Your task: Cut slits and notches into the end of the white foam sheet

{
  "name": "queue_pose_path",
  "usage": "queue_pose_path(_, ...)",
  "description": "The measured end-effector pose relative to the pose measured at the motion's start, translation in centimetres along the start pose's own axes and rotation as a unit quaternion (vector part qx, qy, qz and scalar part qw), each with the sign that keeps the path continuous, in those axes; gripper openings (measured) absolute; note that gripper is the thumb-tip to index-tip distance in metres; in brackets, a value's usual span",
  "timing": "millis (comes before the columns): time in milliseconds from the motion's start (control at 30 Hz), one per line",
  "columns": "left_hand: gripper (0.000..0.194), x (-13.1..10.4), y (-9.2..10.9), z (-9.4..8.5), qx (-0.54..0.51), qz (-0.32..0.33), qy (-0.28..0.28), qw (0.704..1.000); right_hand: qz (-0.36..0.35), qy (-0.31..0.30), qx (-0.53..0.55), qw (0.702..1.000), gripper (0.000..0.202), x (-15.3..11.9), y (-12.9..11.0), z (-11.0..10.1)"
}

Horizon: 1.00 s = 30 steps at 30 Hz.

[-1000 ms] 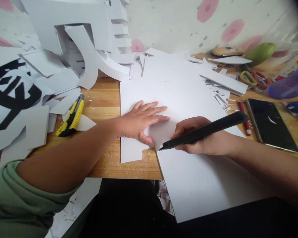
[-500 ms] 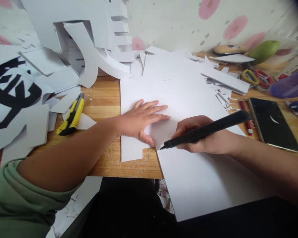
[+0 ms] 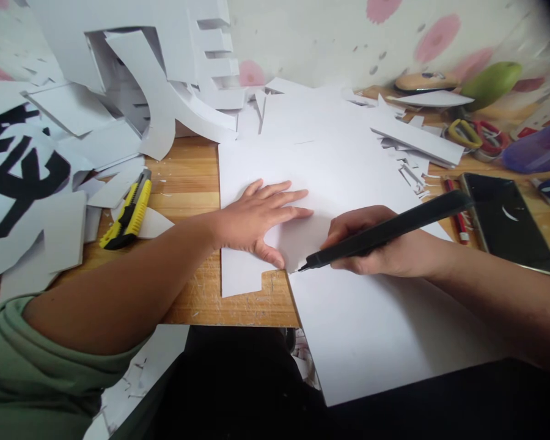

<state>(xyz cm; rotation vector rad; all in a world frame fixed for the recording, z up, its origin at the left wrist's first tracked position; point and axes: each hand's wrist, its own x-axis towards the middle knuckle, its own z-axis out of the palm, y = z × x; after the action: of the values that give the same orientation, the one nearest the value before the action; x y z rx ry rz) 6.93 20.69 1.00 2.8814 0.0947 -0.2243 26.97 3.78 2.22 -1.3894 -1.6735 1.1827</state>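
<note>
A large white board (image 3: 371, 330) lies on the wooden table and reaches past its front edge; a small notch is cut at its near left part. My left hand (image 3: 266, 217) rests flat on the board with its fingers spread, the thumb close to the notch. Just right of it, my right hand (image 3: 371, 241) is closed around a long black pen-like tool (image 3: 394, 231). The tool's thin tip touches or nearly touches the board near the notch's right corner. A short line is visible on the board further back.
A yellow utility knife (image 3: 129, 211) lies on the table (image 3: 192, 183) at the left, near white cutouts (image 3: 64, 232). Scissors (image 3: 486, 137), a red pencil (image 3: 458, 214) and a dark phone (image 3: 508, 220) are at the right. A large white cut piece (image 3: 178, 49) stands behind.
The tool's tip and my right hand have shifted slightly right along the board. My left hand stays pressed on it. The whole view has moved a little.
</note>
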Motion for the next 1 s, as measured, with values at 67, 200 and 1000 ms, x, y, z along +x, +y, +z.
queue_pose_path(67,0.104,0.0,0.0,0.0,0.0,-0.001,0.0,1.0,0.001,0.008,-0.006,1.0,0.007,-0.2,0.1,-0.3)
queue_pose_path(200,0.102,0.1,0.1,-0.1,0.001,-0.002,-0.006,1.0,0.01,0.027,-0.02,0.999,0.005,-0.7,0.0,-0.6)
queue_pose_path(1000,0.101,-0.1,0.3,-0.5,-0.025,-0.011,-0.009,1.0,-0.048,0.201,0.02,0.978,0.012,-3.8,-0.9,0.7)
